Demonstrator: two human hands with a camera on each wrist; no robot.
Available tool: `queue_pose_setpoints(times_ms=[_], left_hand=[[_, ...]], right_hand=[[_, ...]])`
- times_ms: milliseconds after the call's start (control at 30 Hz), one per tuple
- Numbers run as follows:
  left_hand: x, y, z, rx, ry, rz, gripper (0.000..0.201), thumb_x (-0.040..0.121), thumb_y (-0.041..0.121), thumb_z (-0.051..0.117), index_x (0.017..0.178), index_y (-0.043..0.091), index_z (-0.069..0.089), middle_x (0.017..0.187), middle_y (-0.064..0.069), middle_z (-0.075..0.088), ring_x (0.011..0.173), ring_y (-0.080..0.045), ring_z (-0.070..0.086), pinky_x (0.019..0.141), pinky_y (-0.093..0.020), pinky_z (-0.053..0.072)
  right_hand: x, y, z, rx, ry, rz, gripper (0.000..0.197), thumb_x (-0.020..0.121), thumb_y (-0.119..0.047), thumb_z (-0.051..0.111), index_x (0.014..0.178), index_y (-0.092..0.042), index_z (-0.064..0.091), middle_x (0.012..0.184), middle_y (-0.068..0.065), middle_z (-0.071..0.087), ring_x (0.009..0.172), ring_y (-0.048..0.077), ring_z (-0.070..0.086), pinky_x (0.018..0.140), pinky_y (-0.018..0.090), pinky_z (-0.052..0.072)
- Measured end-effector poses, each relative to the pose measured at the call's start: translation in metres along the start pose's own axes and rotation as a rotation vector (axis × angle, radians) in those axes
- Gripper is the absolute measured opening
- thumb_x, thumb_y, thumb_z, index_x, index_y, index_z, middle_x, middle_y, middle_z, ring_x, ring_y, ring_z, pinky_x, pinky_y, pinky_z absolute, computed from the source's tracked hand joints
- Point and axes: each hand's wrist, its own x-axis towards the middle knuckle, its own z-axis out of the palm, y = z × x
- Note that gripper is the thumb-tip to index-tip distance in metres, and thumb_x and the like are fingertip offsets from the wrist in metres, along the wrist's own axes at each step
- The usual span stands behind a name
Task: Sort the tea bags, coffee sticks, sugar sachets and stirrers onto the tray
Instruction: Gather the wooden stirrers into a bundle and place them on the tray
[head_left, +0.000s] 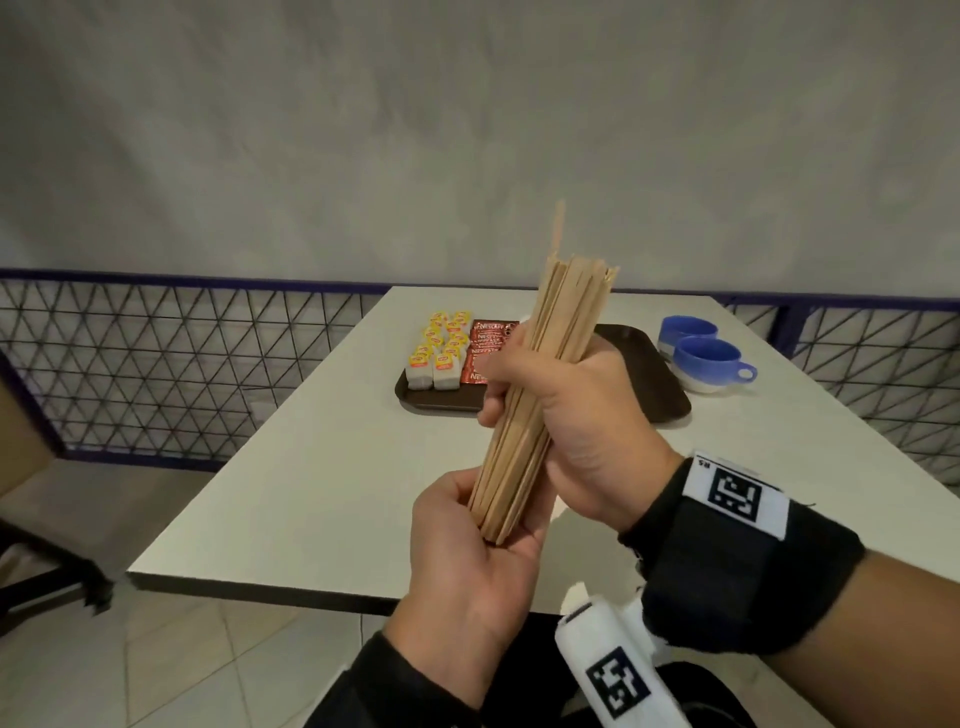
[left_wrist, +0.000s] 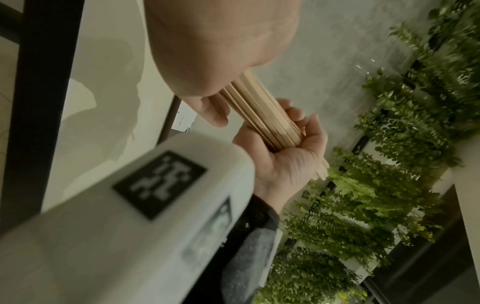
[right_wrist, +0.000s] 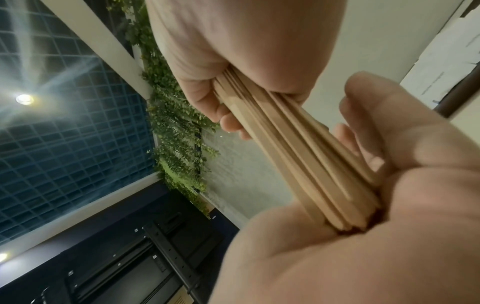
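Observation:
A thick bundle of wooden stirrers (head_left: 566, 306) stands nearly upright in the air over the near end of the table. My right hand (head_left: 576, 415) grips the bundle around its middle. My left hand (head_left: 467, 561) cups and holds its lower end, thumb against the sticks. One stick pokes above the rest. The left wrist view shows the stirrers (left_wrist: 262, 115) running from my left hand (left_wrist: 207, 61) into my right hand (left_wrist: 291, 156). The right wrist view shows the stirrers (right_wrist: 298, 154) between my right hand (right_wrist: 389, 205) and left hand (right_wrist: 233, 51). On the brown tray (head_left: 639, 384) lie tea bags (head_left: 441, 353) and red coffee sticks (head_left: 485, 348).
Two blue cups (head_left: 701, 348) stand on the table right of the tray. The white table (head_left: 322, 467) has a near edge just below my hands. A mesh railing (head_left: 156, 364) runs behind it along a grey wall. A dark chair frame is at far left.

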Motion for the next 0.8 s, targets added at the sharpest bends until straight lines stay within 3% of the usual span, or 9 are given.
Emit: queue_pose_setpoints(times_ms=[200, 300, 367, 467, 567, 667, 733, 800], left_hand=[[-0.003, 0.003, 0.004, -0.011, 0.001, -0.005, 0.034, 0.098, 0.008, 0.041, 0.103, -0.010, 0.069, 0.090, -0.030, 0.073, 0.086, -0.041, 0.073, 0.088, -0.047, 0.060], [-0.005, 0.003, 0.002, 0.003, 0.023, 0.001, 0.035, 0.101, 0.012, 0.041, 0.108, -0.006, 0.070, 0.093, -0.030, 0.074, 0.092, -0.041, 0.073, 0.092, -0.048, 0.058], [-0.007, 0.002, 0.003, 0.015, 0.043, 0.008, 0.036, 0.103, 0.014, 0.039, 0.105, -0.002, 0.071, 0.093, -0.030, 0.075, 0.095, -0.040, 0.073, 0.097, -0.050, 0.056], [-0.010, -0.001, 0.006, 0.026, 0.075, 0.024, 0.035, 0.104, 0.015, 0.041, 0.100, 0.000, 0.072, 0.087, -0.027, 0.076, 0.099, -0.040, 0.072, 0.103, -0.052, 0.053], [-0.010, -0.004, 0.005, 0.015, 0.113, 0.040, 0.034, 0.102, 0.016, 0.041, 0.101, 0.003, 0.073, 0.081, -0.023, 0.076, 0.097, -0.038, 0.072, 0.102, -0.052, 0.053], [-0.009, -0.003, 0.007, -0.006, 0.133, 0.049, 0.037, 0.105, 0.021, 0.040, 0.099, 0.006, 0.074, 0.088, -0.023, 0.077, 0.099, -0.037, 0.071, 0.098, -0.050, 0.054], [-0.006, -0.004, 0.006, -0.005, 0.130, 0.060, 0.039, 0.106, 0.024, 0.039, 0.100, 0.011, 0.075, 0.089, -0.020, 0.078, 0.100, -0.036, 0.070, 0.092, -0.047, 0.056], [-0.003, -0.006, 0.002, 0.034, 0.124, 0.073, 0.037, 0.105, 0.024, 0.038, 0.103, 0.012, 0.074, 0.089, -0.018, 0.078, 0.102, -0.036, 0.069, 0.097, -0.048, 0.054]], right_hand=[[-0.004, 0.006, -0.002, -0.026, -0.026, -0.005, 0.020, 0.079, 0.011, 0.075, 0.085, -0.003, 0.062, 0.066, 0.014, 0.059, 0.062, 0.027, 0.065, 0.072, 0.042, 0.060], [-0.006, 0.013, -0.001, -0.004, -0.030, -0.011, 0.018, 0.077, 0.013, 0.075, 0.089, 0.006, 0.064, 0.075, 0.026, 0.061, 0.072, 0.038, 0.070, 0.082, 0.047, 0.063], [-0.010, 0.019, 0.002, -0.049, -0.027, -0.025, 0.017, 0.073, 0.009, 0.079, 0.084, 0.002, 0.068, 0.080, 0.030, 0.067, 0.080, 0.043, 0.073, 0.085, 0.050, 0.063], [-0.010, 0.023, 0.004, -0.034, 0.018, -0.049, 0.014, 0.073, 0.007, 0.081, 0.081, 0.000, 0.071, 0.077, 0.023, 0.070, 0.076, 0.037, 0.073, 0.080, 0.044, 0.063], [-0.009, 0.024, 0.003, -0.035, 0.006, -0.019, 0.010, 0.078, 0.010, 0.077, 0.087, 0.008, 0.071, 0.075, 0.020, 0.070, 0.070, 0.031, 0.072, 0.074, 0.037, 0.063], [-0.013, 0.028, 0.003, -0.089, -0.028, 0.062, 0.013, 0.079, 0.010, 0.076, 0.088, 0.015, 0.067, 0.076, 0.023, 0.068, 0.069, 0.030, 0.070, 0.069, 0.039, 0.061], [-0.018, 0.032, 0.002, -0.108, -0.061, 0.152, 0.009, 0.081, 0.007, 0.076, 0.081, 0.006, 0.067, 0.077, 0.025, 0.067, 0.068, 0.030, 0.068, 0.070, 0.044, 0.059], [-0.020, 0.036, 0.001, -0.136, -0.066, 0.200, 0.013, 0.084, 0.002, 0.075, 0.079, -0.004, 0.065, 0.073, 0.021, 0.066, 0.066, 0.029, 0.065, 0.069, 0.045, 0.058]])
